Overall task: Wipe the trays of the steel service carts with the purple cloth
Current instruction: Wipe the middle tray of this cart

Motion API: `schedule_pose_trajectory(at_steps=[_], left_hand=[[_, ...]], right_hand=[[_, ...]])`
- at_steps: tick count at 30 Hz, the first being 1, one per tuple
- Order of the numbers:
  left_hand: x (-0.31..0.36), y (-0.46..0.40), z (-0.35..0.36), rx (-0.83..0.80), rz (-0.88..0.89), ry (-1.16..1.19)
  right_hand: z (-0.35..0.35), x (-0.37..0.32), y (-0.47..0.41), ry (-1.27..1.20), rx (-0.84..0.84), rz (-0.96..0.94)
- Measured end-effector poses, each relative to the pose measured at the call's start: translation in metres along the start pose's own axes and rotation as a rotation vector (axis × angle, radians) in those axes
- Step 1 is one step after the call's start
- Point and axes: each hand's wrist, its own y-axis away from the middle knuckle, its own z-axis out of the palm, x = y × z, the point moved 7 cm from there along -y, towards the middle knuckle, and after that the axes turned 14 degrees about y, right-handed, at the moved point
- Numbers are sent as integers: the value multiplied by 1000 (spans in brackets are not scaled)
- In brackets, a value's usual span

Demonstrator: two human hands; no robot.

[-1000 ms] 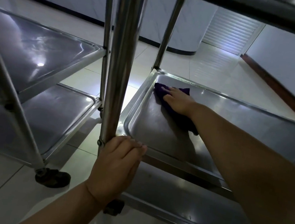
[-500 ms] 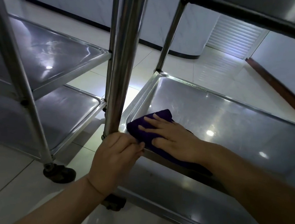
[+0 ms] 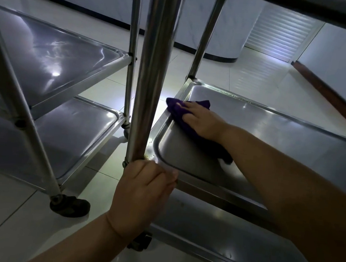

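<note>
Pale floor tiles (image 3: 260, 85) gleam behind two steel carts. Our right hand (image 3: 201, 121) presses the purple cloth (image 3: 177, 109) flat-fingered onto the middle tray (image 3: 297, 141), at the tray's left rim near its far corner. Our left hand (image 3: 142, 194) grips the upright post (image 3: 153, 67) at the tray's near-left corner. A second cart (image 3: 52, 61) stands left of that post.

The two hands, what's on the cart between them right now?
In the head view, between the left hand gripping the cart post and the right hand on the purple cloth, only bare tray.
</note>
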Motion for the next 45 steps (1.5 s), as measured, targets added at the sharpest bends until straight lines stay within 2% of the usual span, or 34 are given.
schedule_pose_trajectory(at_steps=[3,8,14,21,24,29,32,34,40,45], left_hand=[[-1,3,2,-11,61,-1],[0,4,4,-44,86,17],[5,1,2,-70,58,83],[15,-5,-2,-80,53,74],[20,-6,-3,-73,61,68],[22,-6,-1,-34,56,61],[22,-7,-3,-16,33,48],[22,-7,-3,-18,21,46],[16,-4,-2,-37,-14,59],[15,-6,-3,-40,-13,48]], right_hand=[[-3,22,-17,-26,28,142],[-6,36,4,42,57,247],[-7,125,94,67,69,488],[-11,224,207,-31,96,830],[-10,231,226,-22,77,911],[5,213,209,114,-20,925],[3,174,185,35,21,977],[3,144,158,35,30,934],[13,43,76,39,-18,648],[20,-44,47,-3,-33,242]])
